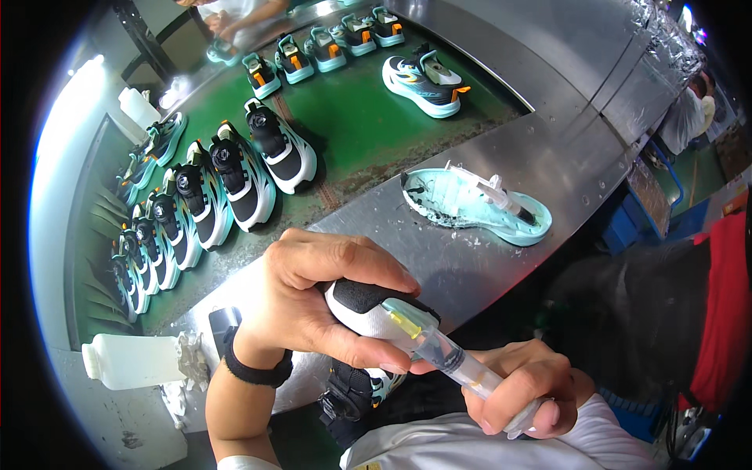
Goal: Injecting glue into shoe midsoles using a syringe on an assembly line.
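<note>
My left hand is closed around the toe end of a sneaker, black on top with a white and pale mint edge. In my right hand is a clear plastic syringe with a yellow tip, its tip at the shoe's mint edge. Whether the tip touches the edge I cannot tell. Below my left hand shows a black shoe part with a dial; I cannot tell if it belongs to the same shoe. On the metal ledge beyond lies a mint shoe sole with a white plastic tool resting on it.
Rows of black, white and mint sneakers stand on the green belt, with a single sneaker farther right. A white bottle lies at the left. Another person's hands work at the far end. The metal ledge borders the belt.
</note>
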`<move>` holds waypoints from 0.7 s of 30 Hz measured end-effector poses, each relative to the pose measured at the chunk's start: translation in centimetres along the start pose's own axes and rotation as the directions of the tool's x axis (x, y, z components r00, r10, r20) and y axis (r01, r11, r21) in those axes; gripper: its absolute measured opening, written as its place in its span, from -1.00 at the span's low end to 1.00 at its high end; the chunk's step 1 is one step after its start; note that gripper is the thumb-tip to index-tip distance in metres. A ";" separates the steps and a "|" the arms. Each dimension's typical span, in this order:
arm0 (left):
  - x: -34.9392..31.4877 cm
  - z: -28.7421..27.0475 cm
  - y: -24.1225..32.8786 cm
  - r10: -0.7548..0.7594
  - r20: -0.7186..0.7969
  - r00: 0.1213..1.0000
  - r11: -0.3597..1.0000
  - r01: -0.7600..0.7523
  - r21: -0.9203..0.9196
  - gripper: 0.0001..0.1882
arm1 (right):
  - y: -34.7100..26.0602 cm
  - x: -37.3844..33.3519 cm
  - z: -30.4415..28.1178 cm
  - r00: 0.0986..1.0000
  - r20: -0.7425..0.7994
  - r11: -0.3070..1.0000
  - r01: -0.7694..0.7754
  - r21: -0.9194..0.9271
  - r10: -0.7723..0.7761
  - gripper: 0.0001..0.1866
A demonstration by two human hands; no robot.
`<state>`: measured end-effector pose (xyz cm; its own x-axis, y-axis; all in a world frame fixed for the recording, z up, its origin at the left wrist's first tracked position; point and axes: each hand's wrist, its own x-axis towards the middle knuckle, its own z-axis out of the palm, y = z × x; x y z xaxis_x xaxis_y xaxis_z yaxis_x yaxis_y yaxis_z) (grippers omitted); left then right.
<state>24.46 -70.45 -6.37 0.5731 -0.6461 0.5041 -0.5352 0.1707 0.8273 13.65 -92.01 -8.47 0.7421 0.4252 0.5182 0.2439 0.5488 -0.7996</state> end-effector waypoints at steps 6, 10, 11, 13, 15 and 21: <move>-0.3 -0.3 -0.6 -0.019 -0.015 1.000 1.000 0.019 0.007 -0.41 | 0.3 -0.3 -0.5 0.998 0.037 0.999 -0.052 -0.013 0.053 -0.61; -1.2 -0.7 -1.5 -0.015 -0.081 0.997 0.998 0.011 -0.058 -0.39 | 1.4 -1.0 -0.5 0.996 0.011 0.995 -0.085 0.049 0.084 -0.61; -1.4 -0.7 -1.7 -0.028 -0.122 0.992 0.996 0.016 -0.093 -0.38 | 1.6 -1.2 -0.5 0.996 0.000 0.995 -0.088 0.056 0.088 -0.61; -1.9 -1.0 -2.1 -0.047 -0.148 0.988 0.992 0.029 -0.122 -0.33 | 2.4 -1.6 -0.3 0.995 -0.016 0.993 -0.095 0.074 0.096 -0.61; -2.0 -0.9 -2.6 -0.106 -0.209 0.972 0.974 0.059 -0.220 -0.37 | 3.5 -2.1 -0.6 0.996 -0.073 0.994 -0.050 0.093 0.057 -0.70; -3.0 -1.3 -4.2 -0.162 -0.331 0.930 0.952 0.058 -0.301 -0.32 | 5.1 -2.0 -1.0 0.991 -0.089 0.979 -0.081 0.189 0.100 -0.59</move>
<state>25.79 -68.29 -11.02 0.8247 -0.3821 0.4170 -0.2889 0.3491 0.8914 14.01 -90.75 -13.90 0.8152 0.4122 0.4069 0.0601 0.6386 -0.7672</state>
